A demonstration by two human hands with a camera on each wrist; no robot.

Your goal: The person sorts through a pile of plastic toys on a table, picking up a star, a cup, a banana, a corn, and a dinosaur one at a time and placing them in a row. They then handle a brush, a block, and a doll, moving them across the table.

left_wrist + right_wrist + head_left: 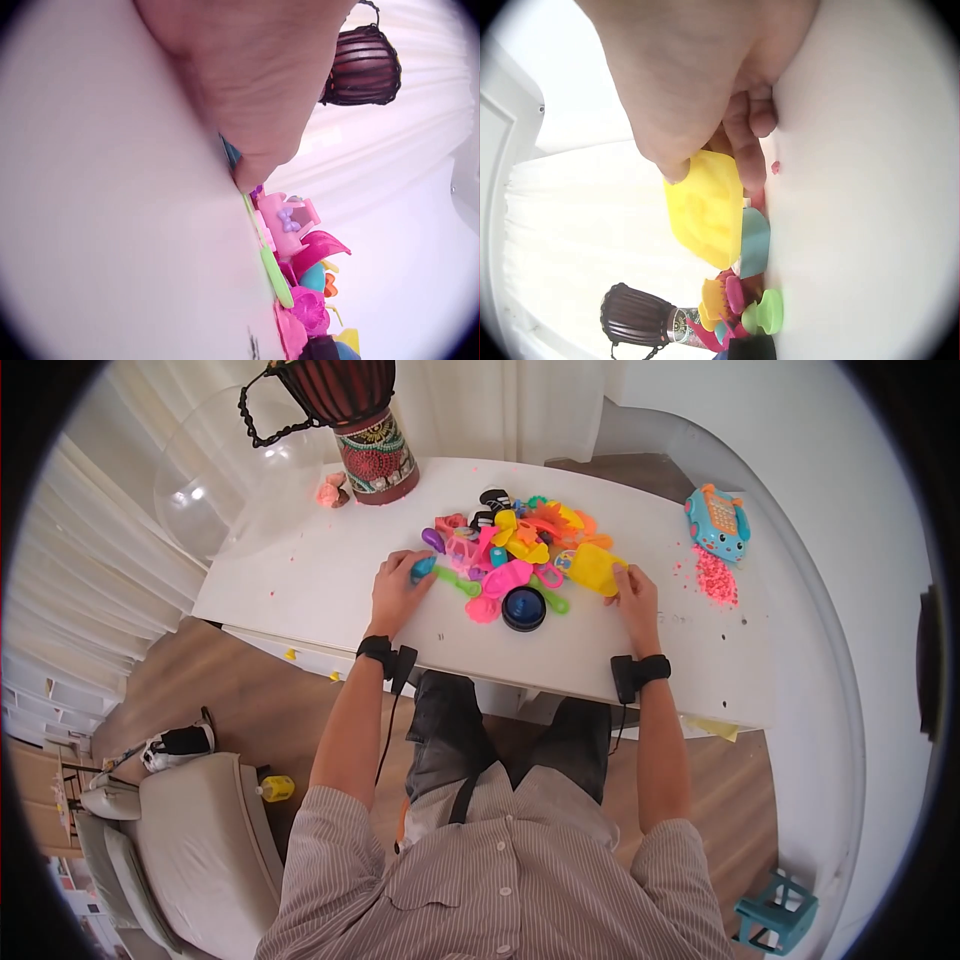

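Observation:
At the left of a heap of colourful plastic toys (520, 545), my left hand (396, 592) holds a small blue object (423, 568). In the left wrist view the hand (247, 82) hides most of it, and only a dark teal edge (230, 152) shows near the fingertips. Opposite, my right hand (636, 600) pinches a yellow plastic mould-like piece (597, 569) between thumb and fingers. That yellow piece (705, 210) is tilted, with a blue toy (754, 241) beside it. A green-handled toy (458, 582) lies close to the left fingers.
A round dark blue tub (523, 608) stands in front of the heap. Behind are a drum (375, 455) and pink flowers (332, 491). A toy telephone (717, 523) sits at the right, with pink bits (717, 578) scattered on the white table (330, 595).

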